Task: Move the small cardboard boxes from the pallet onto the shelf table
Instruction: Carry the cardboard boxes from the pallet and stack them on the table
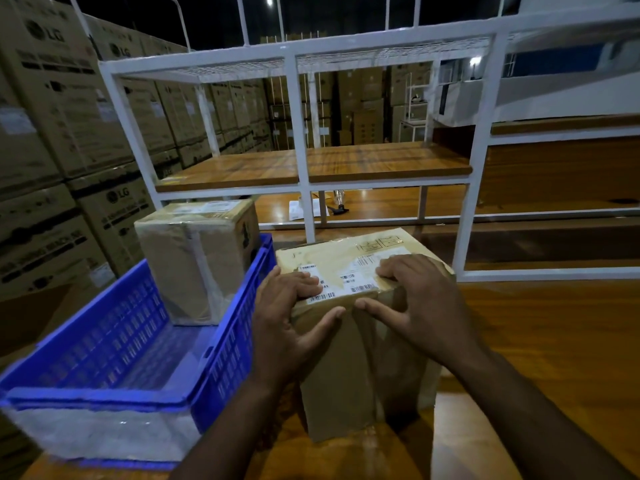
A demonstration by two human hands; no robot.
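A small cardboard box (360,327), wrapped in clear tape and bearing white barcode labels (341,278) on its top face, stands upright on the wooden table (540,341). Both hands are on it. The left hand (291,317) lies over the near left top edge, fingers spread flat across the labels and the thumb pressed against the front face. The right hand (415,303) lies over the near right top edge, fingers bent onto the top and the thumb reaching leftward across the front face. The two thumbs point toward each other, near but apart. Whether the box is lifted or resting cannot be told for certain; its base appears to meet the table.

Just left of this box sits a blue plastic crate (225,341), touching or almost touching it. A second cardboard box (197,258), also taped, stands upright in the crate's far end.

Behind the table rises a white metal shelf frame (298,133) with a wooden shelf board (381,161) and a wire mesh top (346,57). Below that board, on a lower wooden surface, lie a sheet of paper (298,207) and a small dark object, too indistinct to identify.

Large stacked cartons (52,116) printed with a brand logo fill the left side and the background.
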